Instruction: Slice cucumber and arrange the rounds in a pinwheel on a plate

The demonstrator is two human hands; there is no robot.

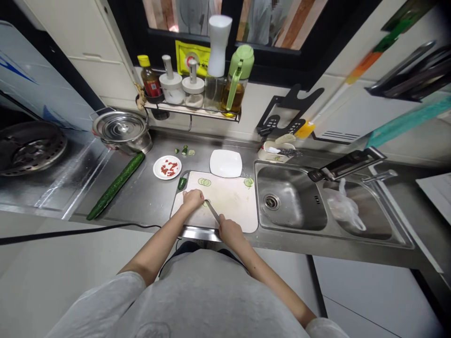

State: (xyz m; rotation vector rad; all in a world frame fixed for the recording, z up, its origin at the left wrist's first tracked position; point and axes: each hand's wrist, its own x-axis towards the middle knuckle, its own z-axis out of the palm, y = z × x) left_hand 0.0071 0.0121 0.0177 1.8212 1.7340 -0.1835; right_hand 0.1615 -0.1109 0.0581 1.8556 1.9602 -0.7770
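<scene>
I'm holding the knife point(213, 211) over the white cutting board point(230, 221), right grip point(230, 231) clamping its handle, probably for control. My left grip point(193, 199) is resting beside the blade, perhaps for steadying; I'm not making out whether it's clasping anything.

The cutting board point(232, 204), with slices point(204, 182) laid on it, is flanked left by a cucumber point(118, 185), right by a sink point(299, 199).

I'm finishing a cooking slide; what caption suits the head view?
Knife in the right hand, left hand close by, cucumber slices on the cutting board.
</scene>
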